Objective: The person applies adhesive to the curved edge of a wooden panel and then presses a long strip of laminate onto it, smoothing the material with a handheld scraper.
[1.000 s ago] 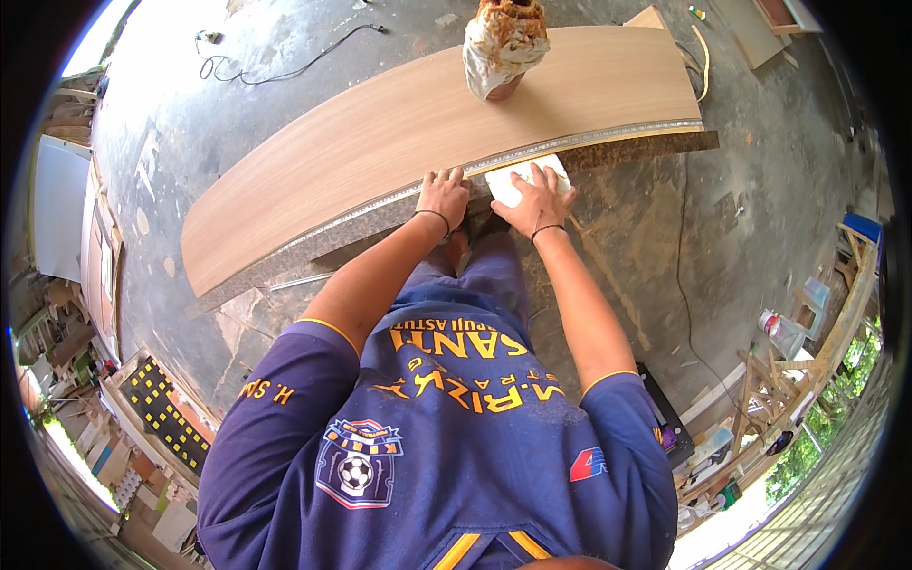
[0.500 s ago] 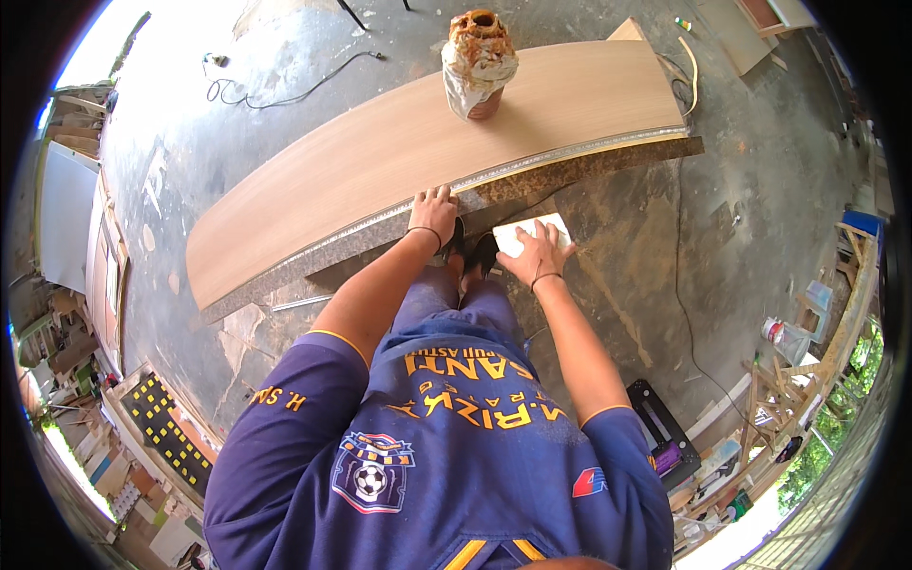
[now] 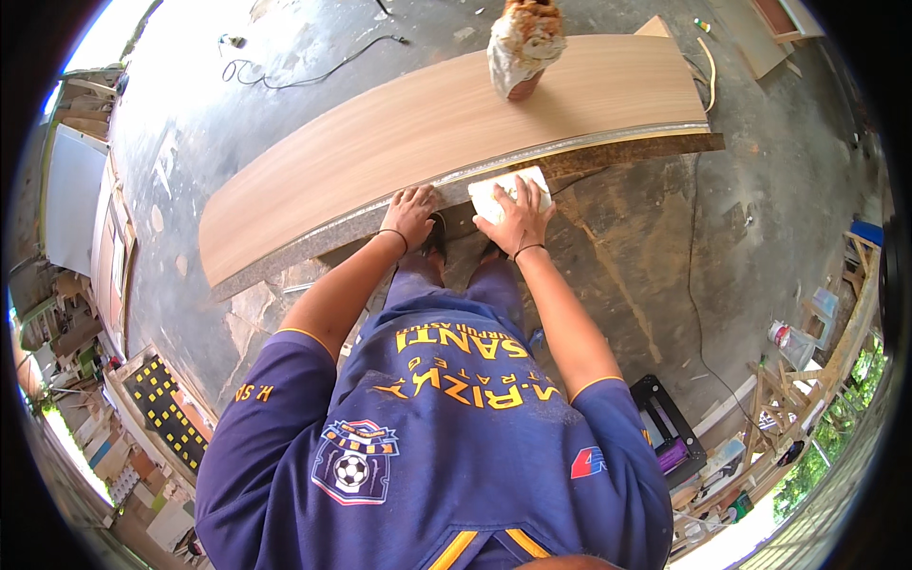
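Observation:
A long wood-grain board point(image 3: 380, 133) lies across in front of me, with a silvery strip point(image 3: 347, 221) and a brown speckled edge along its near side. My left hand point(image 3: 410, 214) rests on that near edge, fingers stretched out and holding nothing. In my right hand point(image 3: 518, 218) is a white rectangular piece point(image 3: 486, 198), gripped from above right beside the board's near edge. Whether it touches the edge I cannot tell. On the board's far side stands a can point(image 3: 518, 62) crusted with white and brown dried residue.
A black cable point(image 3: 328, 76) trails over the concrete floor point(image 3: 627, 256) beyond the board; another cable point(image 3: 695, 285) runs down the right. Wood scraps point(image 3: 71, 332) crowd the left side. A black frame-like object point(image 3: 670, 427) lies near my right elbow, and plastic containers point(image 3: 798, 342) stand farther right.
My right hand has brought the white piece up and left to the board's near edge. My left hand has slid left along the edge. The view has shifted slightly.

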`<action>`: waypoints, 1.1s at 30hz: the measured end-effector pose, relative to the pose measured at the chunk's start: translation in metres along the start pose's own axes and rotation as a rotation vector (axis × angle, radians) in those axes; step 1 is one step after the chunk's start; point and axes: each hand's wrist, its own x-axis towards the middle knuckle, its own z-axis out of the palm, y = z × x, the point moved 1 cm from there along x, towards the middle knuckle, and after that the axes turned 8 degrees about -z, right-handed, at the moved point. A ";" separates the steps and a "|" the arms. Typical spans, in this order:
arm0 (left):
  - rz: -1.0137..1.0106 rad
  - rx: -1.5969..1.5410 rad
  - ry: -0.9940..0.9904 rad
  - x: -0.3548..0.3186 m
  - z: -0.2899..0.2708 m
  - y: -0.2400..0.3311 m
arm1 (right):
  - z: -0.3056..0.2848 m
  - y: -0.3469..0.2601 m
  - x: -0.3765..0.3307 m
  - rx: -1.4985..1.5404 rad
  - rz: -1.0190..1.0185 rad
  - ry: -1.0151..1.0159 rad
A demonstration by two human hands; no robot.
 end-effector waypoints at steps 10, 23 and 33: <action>0.012 0.047 -0.244 -0.011 -0.022 0.003 | 0.035 -0.013 0.012 -0.105 0.052 -0.019; 0.001 0.140 -0.354 -0.011 -0.025 0.007 | 0.006 -0.025 0.022 -0.066 0.111 -0.075; -0.028 0.188 -0.395 -0.007 -0.022 0.011 | -0.003 -0.027 0.021 -0.051 0.120 -0.127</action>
